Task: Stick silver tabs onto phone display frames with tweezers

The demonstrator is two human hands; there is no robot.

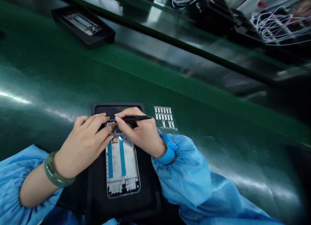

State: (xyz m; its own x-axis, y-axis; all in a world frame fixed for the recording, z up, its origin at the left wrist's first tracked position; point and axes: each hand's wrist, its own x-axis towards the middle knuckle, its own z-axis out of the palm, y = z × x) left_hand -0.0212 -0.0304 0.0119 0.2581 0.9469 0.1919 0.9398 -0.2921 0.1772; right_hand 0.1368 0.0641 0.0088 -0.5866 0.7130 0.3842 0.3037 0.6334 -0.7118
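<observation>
**Phone mid-frame in tray, both hands at top edge**

Phone mid-frame (122,166) lies flat in a black tray (116,106), top edge under the hands. Left hand (84,147) has its fingers part-curled on that edge; can't tell if it grips or only steadies. Right hand (142,134) pinches black tweezers (136,118), tip at the same edge; the tip itself is hidden.

Frame looks light and stiff but thin, so likely to flex. Best held by the long metal sides, off the blue tape.

Count: one frame here, a second frame (82,23) in a second tray (97,40), one sticker sheet (164,119) with roughly fifteen white tabs.
</observation>
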